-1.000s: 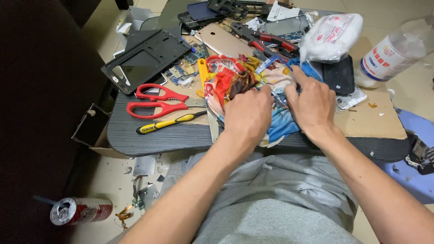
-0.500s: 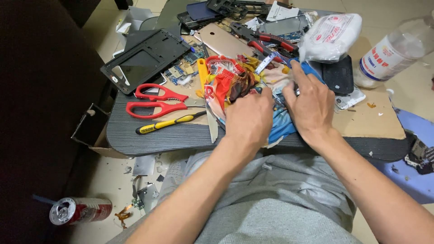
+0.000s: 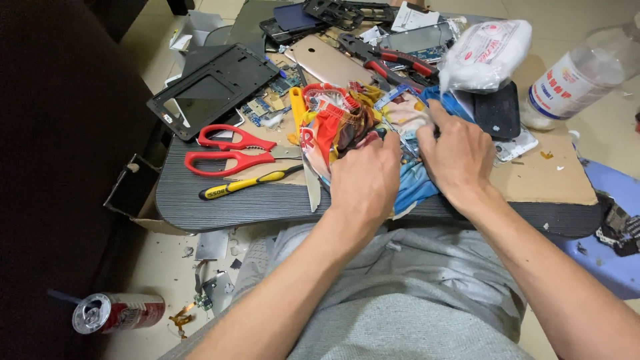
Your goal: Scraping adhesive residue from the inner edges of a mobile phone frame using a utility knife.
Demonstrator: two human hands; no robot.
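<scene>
My left hand [image 3: 365, 177] and my right hand [image 3: 457, 155] lie side by side on a colourful printed cloth [image 3: 333, 127] spread on a dark grey wooden board [image 3: 220, 203] over my lap. Both sets of fingers curl down around a small part between them; what it is stays hidden under the fingers. A dark screwdriver-like tip [image 3: 380, 133] shows at my left fingertips. The blue edge of the cloth [image 3: 413, 190] hangs over the board under my wrists.
Red scissors [image 3: 230, 150] and a yellow-handled screwdriver [image 3: 250, 183] lie left of my hands. A black frame [image 3: 213, 90], a rose-gold phone back [image 3: 327, 63], red pliers [image 3: 393, 60], a white plastic bag [image 3: 483, 53], a black pad [image 3: 497, 110] and a plastic bottle [image 3: 573, 83] crowd the far side. A drink can [image 3: 117, 312] lies on the floor.
Both hands have shifted slightly forward on the cloth and drawn closer together. My fingers have curled tighter over the small part.
</scene>
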